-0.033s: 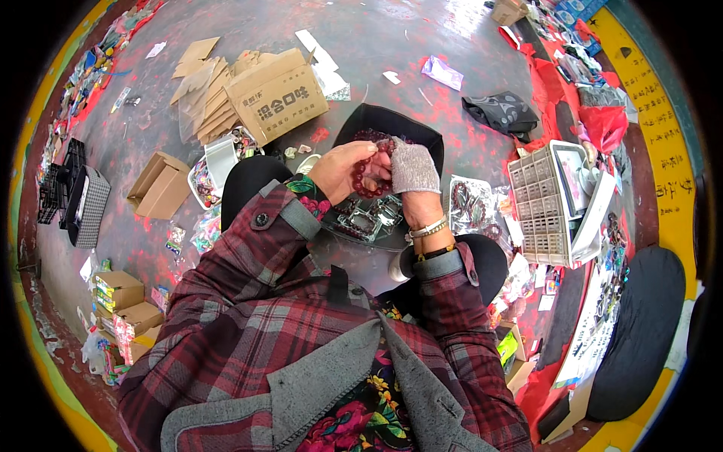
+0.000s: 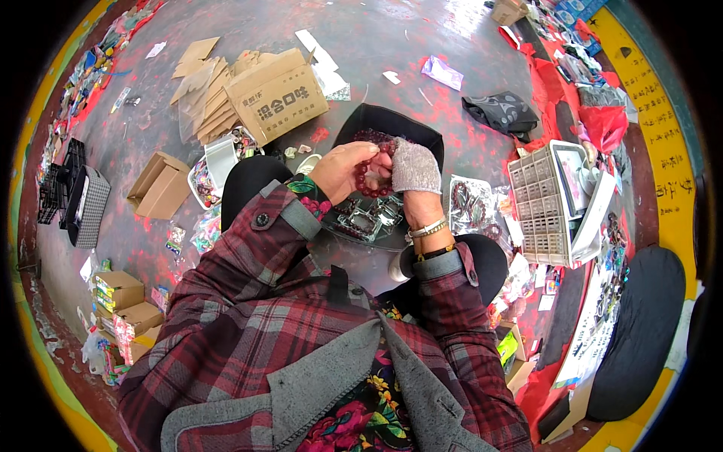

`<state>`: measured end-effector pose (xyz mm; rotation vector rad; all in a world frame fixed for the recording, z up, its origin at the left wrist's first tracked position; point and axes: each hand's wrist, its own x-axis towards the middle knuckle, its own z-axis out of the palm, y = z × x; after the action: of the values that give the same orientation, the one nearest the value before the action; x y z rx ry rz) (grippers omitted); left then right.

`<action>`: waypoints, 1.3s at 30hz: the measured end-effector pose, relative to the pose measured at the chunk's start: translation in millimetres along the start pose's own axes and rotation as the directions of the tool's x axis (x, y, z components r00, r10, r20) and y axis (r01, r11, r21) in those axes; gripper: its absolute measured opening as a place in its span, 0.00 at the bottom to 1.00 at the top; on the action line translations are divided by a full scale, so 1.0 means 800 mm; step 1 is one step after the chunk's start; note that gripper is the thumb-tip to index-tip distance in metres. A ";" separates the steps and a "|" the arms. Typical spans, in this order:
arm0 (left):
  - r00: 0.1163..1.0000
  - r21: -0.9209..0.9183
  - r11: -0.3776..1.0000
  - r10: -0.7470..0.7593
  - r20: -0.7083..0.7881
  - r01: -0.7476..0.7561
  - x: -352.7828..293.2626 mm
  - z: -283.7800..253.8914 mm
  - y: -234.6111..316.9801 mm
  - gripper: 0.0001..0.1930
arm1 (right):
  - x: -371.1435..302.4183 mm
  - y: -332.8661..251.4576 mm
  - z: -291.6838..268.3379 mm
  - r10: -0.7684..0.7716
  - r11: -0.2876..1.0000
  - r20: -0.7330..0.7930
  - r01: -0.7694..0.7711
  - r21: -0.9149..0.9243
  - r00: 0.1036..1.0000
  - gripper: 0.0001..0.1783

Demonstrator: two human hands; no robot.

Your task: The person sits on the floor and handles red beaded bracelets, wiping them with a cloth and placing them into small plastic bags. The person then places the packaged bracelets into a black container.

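My left hand [image 2: 340,173] pinches a dark red beaded bracelet [image 2: 369,188], which hangs as a loop between my two hands. A fuzzy grey cloth [image 2: 416,167] covers most of my right hand [image 2: 423,202], hiding many of its fingers. That hand is closed with the cloth at the bracelet's right side. Both hands are over a black open bin [image 2: 388,117] between my knees. Clear plastic packs [image 2: 367,218] with dark beaded pieces lie in the bin, below the bracelet. More beads show behind my fingers, partly hidden.
Flattened cardboard boxes [image 2: 275,98] lie ahead on the left, near an open small carton [image 2: 160,184] and a white container [image 2: 220,169]. At right are a clear bag of bracelets [image 2: 471,203], a beige plastic crate [image 2: 538,203] and a black bag [image 2: 501,113].
The grey cloth and my right hand have shifted very slightly against the bracelet. My left hand stays in place, still pinching it.
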<state>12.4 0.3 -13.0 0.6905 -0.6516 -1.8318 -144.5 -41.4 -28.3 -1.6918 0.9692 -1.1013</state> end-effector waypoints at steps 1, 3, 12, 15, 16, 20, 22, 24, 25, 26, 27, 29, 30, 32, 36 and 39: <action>1.000 0.015 1.000 0.018 -0.004 -0.018 0.002 -0.002 -0.003 0.13 | 0.003 0.007 -0.001 0.001 1.000 -0.021 -0.001 -0.010 1.000 0.11; 1.000 0.040 0.999 0.020 0.008 -0.020 0.002 -0.006 -0.005 0.12 | -0.003 -0.021 0.003 0.211 0.945 -0.045 -0.192 0.264 0.977 0.10; 0.990 0.232 0.963 -0.134 -0.035 0.138 0.006 -0.005 -0.014 0.13 | -0.018 -0.008 0.002 0.206 0.963 -0.031 -0.196 0.187 0.978 0.15; 0.997 0.164 0.985 -0.054 -0.055 0.063 0.009 -0.012 -0.017 0.12 | -0.009 -0.009 -0.005 0.326 0.845 0.087 -0.331 0.420 0.942 0.16; 0.997 0.158 0.986 -0.034 -0.064 0.044 0.010 -0.013 -0.016 0.11 | -0.005 -0.009 -0.006 0.377 0.739 0.144 -0.390 0.549 0.915 0.16; 0.993 0.153 0.988 0.021 -0.115 -0.003 0.004 -0.018 -0.007 0.10 | 0.011 -0.027 0.014 0.478 0.789 0.091 -0.473 0.391 0.873 0.12; 0.996 0.141 0.990 -0.002 -0.091 0.015 0.012 -0.009 -0.010 0.10 | 0.013 0.038 0.002 -0.070 0.956 0.120 0.101 -0.275 0.990 0.09; 0.994 0.190 0.982 0.008 -0.111 0.014 0.009 -0.009 -0.011 0.09 | 0.005 0.032 0.006 -0.086 0.938 0.120 0.121 -0.326 0.989 0.10; 0.993 0.215 0.977 0.012 -0.120 0.014 0.007 -0.009 -0.012 0.09 | 0.001 0.028 0.007 -0.050 0.939 0.104 0.082 -0.335 0.993 0.10; 0.992 0.240 0.970 -0.003 -0.122 0.032 0.006 -0.008 -0.010 0.08 | -0.003 0.020 0.007 -0.015 0.938 0.086 0.044 -0.345 0.996 0.10; 0.992 0.265 0.963 -0.018 -0.125 0.051 0.005 -0.006 -0.007 0.08 | 0.000 0.016 0.005 0.010 0.910 0.130 0.045 -0.412 0.991 0.10; 0.990 0.299 0.951 -0.035 -0.136 0.075 0.004 -0.005 -0.007 0.08 | 0.001 0.011 0.002 0.118 0.882 0.162 -0.028 -0.471 0.980 0.11; 0.989 0.309 0.948 -0.036 -0.145 0.080 0.004 -0.004 -0.010 0.08 | 0.001 0.009 0.001 0.197 0.879 0.153 -0.106 -0.464 0.968 0.11; 0.987 0.297 0.952 -0.023 -0.158 0.070 0.005 -0.004 -0.011 0.08 | 0.000 0.012 -0.001 0.260 0.923 0.115 -0.212 -0.322 0.959 0.12; 0.978 0.227 0.974 0.043 -0.203 0.005 0.005 -0.008 -0.003 0.07 | -0.006 0.001 -0.001 0.407 0.826 0.136 -0.428 0.367 0.903 0.15; 0.970 0.209 0.978 0.073 -0.231 -0.024 0.006 -0.006 0.001 0.07 | -0.002 -0.001 0.001 0.525 0.564 0.227 -0.534 0.630 0.821 0.15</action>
<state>14.7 -5.1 -16.4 1.0055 -0.6971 -1.6181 -143.9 -39.7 -28.4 -0.7201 0.8400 -0.8602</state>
